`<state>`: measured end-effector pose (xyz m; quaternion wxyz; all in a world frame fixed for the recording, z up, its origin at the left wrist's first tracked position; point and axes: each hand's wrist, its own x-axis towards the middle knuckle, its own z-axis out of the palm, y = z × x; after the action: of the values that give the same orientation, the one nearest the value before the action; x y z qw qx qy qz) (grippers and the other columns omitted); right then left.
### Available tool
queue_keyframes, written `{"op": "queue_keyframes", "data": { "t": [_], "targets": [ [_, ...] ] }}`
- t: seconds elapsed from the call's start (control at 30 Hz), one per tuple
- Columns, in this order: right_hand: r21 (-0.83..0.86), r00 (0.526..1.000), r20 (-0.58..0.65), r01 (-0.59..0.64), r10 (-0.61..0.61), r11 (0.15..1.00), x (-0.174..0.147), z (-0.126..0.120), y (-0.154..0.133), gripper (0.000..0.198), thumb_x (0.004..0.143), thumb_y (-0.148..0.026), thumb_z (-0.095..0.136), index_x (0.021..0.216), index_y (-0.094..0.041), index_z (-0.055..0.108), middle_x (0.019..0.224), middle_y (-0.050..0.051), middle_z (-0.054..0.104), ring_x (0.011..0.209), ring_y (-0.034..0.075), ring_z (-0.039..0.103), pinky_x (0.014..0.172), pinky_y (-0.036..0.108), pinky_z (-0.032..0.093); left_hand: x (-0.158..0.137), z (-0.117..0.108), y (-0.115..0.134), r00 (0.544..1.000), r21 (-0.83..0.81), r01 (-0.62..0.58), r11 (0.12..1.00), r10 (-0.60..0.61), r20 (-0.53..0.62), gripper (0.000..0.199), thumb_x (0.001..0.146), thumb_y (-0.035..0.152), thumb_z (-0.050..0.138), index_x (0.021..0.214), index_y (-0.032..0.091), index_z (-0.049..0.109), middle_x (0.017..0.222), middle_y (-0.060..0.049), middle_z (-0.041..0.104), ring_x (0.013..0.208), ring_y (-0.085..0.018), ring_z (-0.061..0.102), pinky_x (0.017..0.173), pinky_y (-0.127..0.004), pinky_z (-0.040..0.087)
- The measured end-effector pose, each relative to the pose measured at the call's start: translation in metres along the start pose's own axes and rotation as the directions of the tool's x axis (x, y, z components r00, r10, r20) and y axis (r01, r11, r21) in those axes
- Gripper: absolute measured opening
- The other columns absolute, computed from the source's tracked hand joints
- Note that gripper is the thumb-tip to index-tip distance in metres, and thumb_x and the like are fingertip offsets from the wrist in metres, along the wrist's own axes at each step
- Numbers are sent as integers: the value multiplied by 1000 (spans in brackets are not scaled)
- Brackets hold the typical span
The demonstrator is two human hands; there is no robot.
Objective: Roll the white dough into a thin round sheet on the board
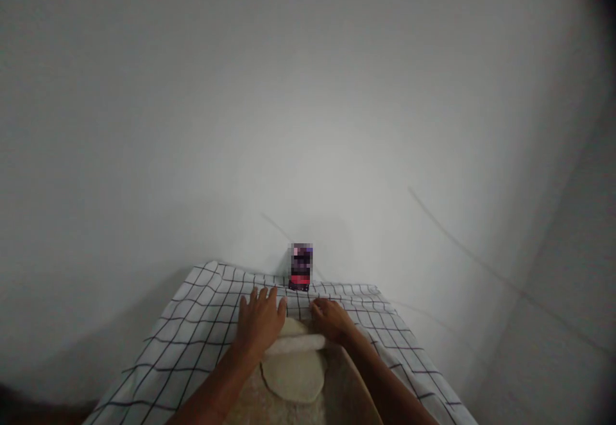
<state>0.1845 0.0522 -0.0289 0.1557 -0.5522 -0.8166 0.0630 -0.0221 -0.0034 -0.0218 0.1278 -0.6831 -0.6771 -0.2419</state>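
Observation:
A pale rolling pin (296,344) lies crosswise on a flattened round of dough (293,379). My left hand (262,317) rests palm down over the pin's left end, its fingers stretched forward and spread. At the other end of the pin is my right hand (333,320), its fingers curled and close together; the hand covers that end. Part of the dough shows beyond the pin, between both hands. Under the dough is a brownish board (349,390) with a rounded right edge, partly hidden by my forearms.
A white cloth with dark grid lines (192,322) covers the table. Upright at its far edge, against the pale wall (308,123), stands a small dark item with a red band (299,278), mostly blurred out. Thin lines run down the wall at the right.

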Motion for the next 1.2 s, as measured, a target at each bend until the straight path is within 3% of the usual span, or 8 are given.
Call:
{"op": "queue_keyframes", "data": {
  "t": [0.13,0.27,0.37,0.47,0.6,0.8,1.07,1.2],
  "targets": [
    [19,998,30,48,-49,999,15,8,7,35,104,-33,41,105,-21,74,114,8,76,107,20,69,88,27,44,5,-2,2,999,25,-30,999,31,-30,42,105,37,37,121,17,69,122,-15,73,122,-35,61,103,-56,42],
    [9,998,32,53,-53,999,3,9,9,34,104,-31,40,107,-22,72,117,9,75,110,20,68,93,29,45,-1,1,1,999,28,-40,999,40,-17,40,105,37,37,113,17,71,113,-14,75,116,-34,64,101,-54,41],
    [-16,1000,12,13,-13,1000,-16,7,7,42,106,-35,31,109,-22,71,116,9,74,108,21,69,92,32,48,-11,8,-1,996,6,-83,997,83,-45,37,104,36,39,112,18,71,111,-14,75,112,-32,65,98,-52,43],
    [-41,1000,-19,-17,16,999,-38,4,3,43,106,-36,31,116,-23,71,125,9,72,120,23,65,101,35,46,-26,15,-2,981,-15,-160,987,157,-114,35,104,32,40,109,20,72,110,-12,76,111,-31,66,97,-50,46],
    [-65,996,-73,-54,50,996,-77,2,-9,46,106,-34,30,127,-21,68,143,12,63,136,25,54,113,40,39,-52,20,-3,930,23,-262,965,259,-260,33,104,33,43,113,20,72,116,-12,76,113,-32,66,100,-52,48],
    [-49,988,-136,-87,80,995,-135,4,-27,47,106,-34,30,130,-23,70,151,7,58,145,24,46,118,40,38,-93,16,-2,885,42,-329,943,324,-335,38,104,38,44,123,17,69,128,-13,73,124,-34,63,104,-56,50],
    [37,988,-140,-55,60,998,-170,-1,-34,46,108,-43,33,131,-30,70,155,1,53,153,22,33,117,39,41,-141,0,-5,927,-102,-343,934,319,-198,46,106,42,39,141,22,62,145,-7,64,136,-30,56,113,-52,48],
    [-4,990,-141,-27,27,1000,-171,-1,-33,48,108,-42,31,140,-27,63,156,3,52,152,22,34,119,39,39,-145,-1,-6,930,-116,-340,933,315,-189,47,105,43,39,143,23,60,146,-7,62,138,-30,55,115,-52,47]
  ]
}}
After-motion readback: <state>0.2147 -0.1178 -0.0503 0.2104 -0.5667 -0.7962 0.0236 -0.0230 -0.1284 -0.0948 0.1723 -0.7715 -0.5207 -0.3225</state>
